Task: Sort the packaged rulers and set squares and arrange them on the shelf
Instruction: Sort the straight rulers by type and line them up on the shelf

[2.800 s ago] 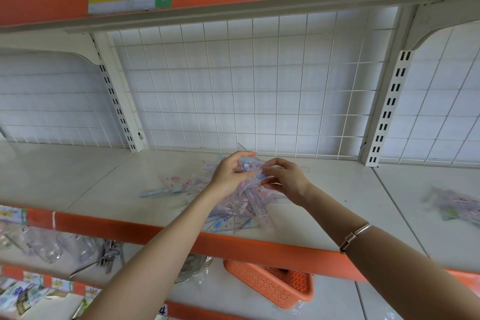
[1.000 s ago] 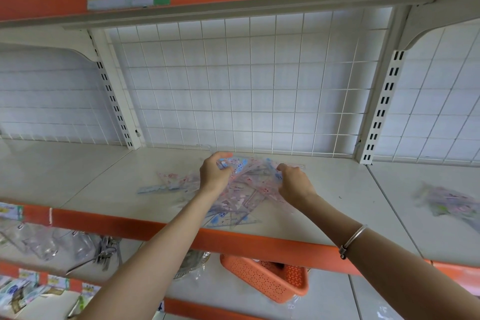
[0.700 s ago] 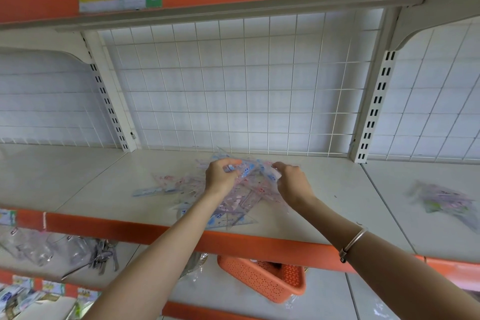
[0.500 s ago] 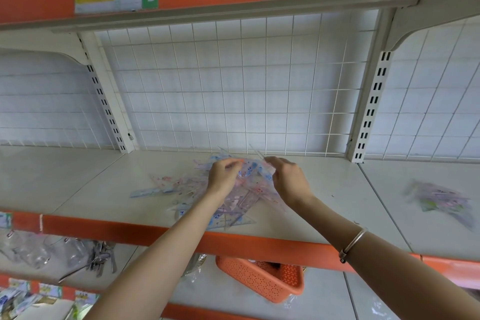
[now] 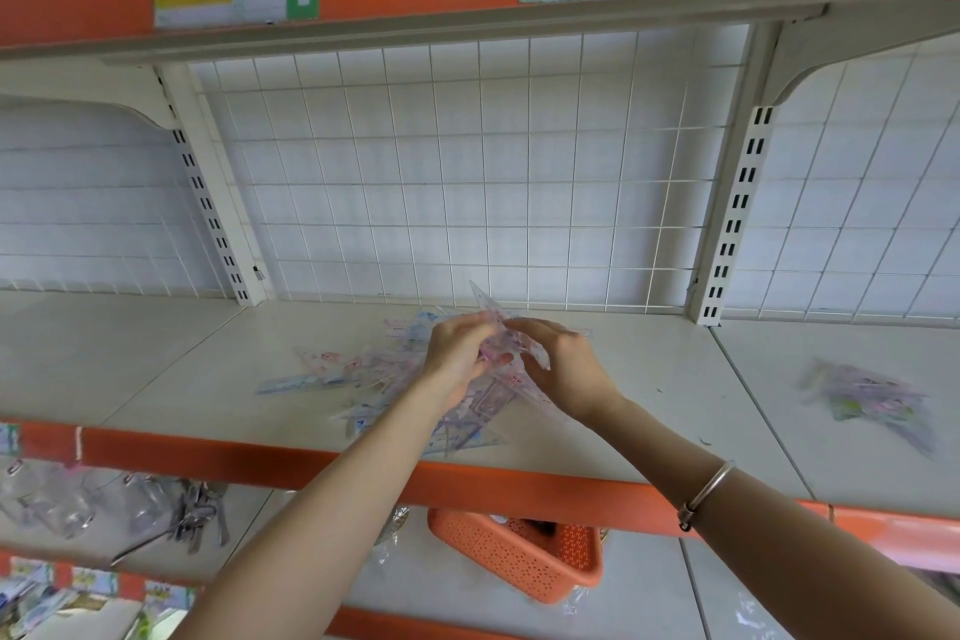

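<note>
Nearest, on the lower level, sits an orange basket (image 5: 514,551). On the shelf (image 5: 675,369) above it, a loose pile of packaged rulers and set squares (image 5: 353,369) lies unsorted at centre. Over its far side, the left hand (image 5: 457,359) and right hand (image 5: 566,369) both pinch one clear set-square packet (image 5: 514,344) with curled fingers, its tip raised. A second heap (image 5: 872,395) lies well apart to the right. Sorting appears to be at an early stage: no ordered rows are visible.

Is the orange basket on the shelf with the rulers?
No, the orange perforated plastic basket sits one shelf below the pile of clear-packaged rulers.
</note>
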`<state>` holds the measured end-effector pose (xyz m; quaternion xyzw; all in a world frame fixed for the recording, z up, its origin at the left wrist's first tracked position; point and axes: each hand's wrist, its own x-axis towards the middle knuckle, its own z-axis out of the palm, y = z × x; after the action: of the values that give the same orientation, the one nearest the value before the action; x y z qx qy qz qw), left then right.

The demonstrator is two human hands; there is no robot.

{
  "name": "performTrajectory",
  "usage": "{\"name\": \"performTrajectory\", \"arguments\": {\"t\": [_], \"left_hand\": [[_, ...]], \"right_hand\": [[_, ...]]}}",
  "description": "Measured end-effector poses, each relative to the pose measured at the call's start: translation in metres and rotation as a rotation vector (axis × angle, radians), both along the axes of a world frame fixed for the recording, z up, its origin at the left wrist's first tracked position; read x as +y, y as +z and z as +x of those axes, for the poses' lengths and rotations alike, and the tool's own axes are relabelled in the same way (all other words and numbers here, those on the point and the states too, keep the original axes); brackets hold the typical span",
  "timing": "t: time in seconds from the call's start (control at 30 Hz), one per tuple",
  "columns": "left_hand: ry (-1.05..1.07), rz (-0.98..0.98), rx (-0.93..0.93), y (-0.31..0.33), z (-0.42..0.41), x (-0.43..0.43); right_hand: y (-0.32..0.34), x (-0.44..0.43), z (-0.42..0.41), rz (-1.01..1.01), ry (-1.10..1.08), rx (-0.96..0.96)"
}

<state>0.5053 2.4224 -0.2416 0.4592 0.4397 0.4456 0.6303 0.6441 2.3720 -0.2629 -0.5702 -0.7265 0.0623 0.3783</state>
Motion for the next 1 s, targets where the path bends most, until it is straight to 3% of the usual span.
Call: {"name": "performTrajectory", "arguments": {"t": [0.33, 0.6, 0.73, 1.0], "left_hand": [[0.026, -0.026, -0.086, -0.004, 0.001, -0.002], [0.015, 0.054, 0.075, -0.01, 0.0, 0.0], [0.071, 0.109, 0.184, -0.011, -0.004, 0.002], [0.161, 0.151, 0.23, -0.015, -0.011, 0.01]], "right_hand": [[0.001, -0.005, -0.002, -0.185, 0.085, 0.195], [0.007, -0.011, 0.002, -0.233, 0.065, 0.45], [0.003, -0.004, 0.009, -0.161, -0.164, 0.308], [-0.006, -0.002, 0.016, -0.472, -0.194, 0.019]]}}
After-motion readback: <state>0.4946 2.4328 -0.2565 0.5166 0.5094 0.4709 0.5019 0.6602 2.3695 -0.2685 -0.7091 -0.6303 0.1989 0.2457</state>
